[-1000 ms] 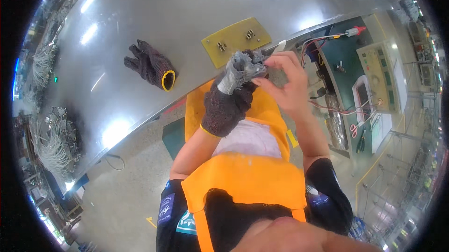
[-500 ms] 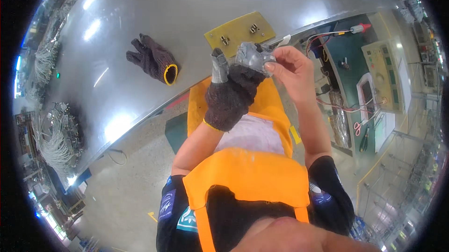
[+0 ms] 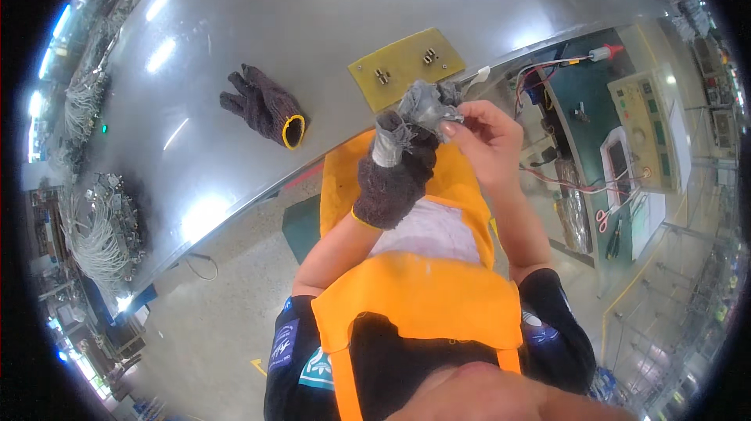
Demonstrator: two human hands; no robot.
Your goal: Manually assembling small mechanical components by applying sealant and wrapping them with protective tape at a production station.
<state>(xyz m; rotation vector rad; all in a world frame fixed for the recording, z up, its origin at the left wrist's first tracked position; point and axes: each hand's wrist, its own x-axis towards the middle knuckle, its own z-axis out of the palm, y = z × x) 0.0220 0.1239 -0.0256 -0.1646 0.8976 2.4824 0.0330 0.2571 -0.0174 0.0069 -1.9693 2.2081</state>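
My left hand (image 3: 391, 186) wears a dark knit glove with a yellow cuff edge. Its thumb stands up apart from the fingers and is wrapped in silvery grey tape (image 3: 387, 148). More crumpled grey tape (image 3: 426, 106) covers the gloved fingers. My bare right hand (image 3: 494, 138) pinches an edge of that finger tape between thumb and forefinger. Nothing shows inside the gloved palm, though the fingers are partly hidden by the tape. A second dark glove (image 3: 264, 107), cuff toward me, lies on the metal table to the left.
A yellow board (image 3: 405, 66) with two small metal fittings lies on the metal table (image 3: 258, 14) just beyond my hands. On the right, a green-topped bench holds a control box (image 3: 646, 128), wires, pink-handled scissors (image 3: 602, 220) and pliers (image 3: 615, 240). Bundled white cables (image 3: 94, 249) are at far left.
My gloved left hand has turned, its taped thumb shifting right and nearer the taped fingers. My right hand has come slightly closer to me, still pinching the tape. The view has shifted a little.
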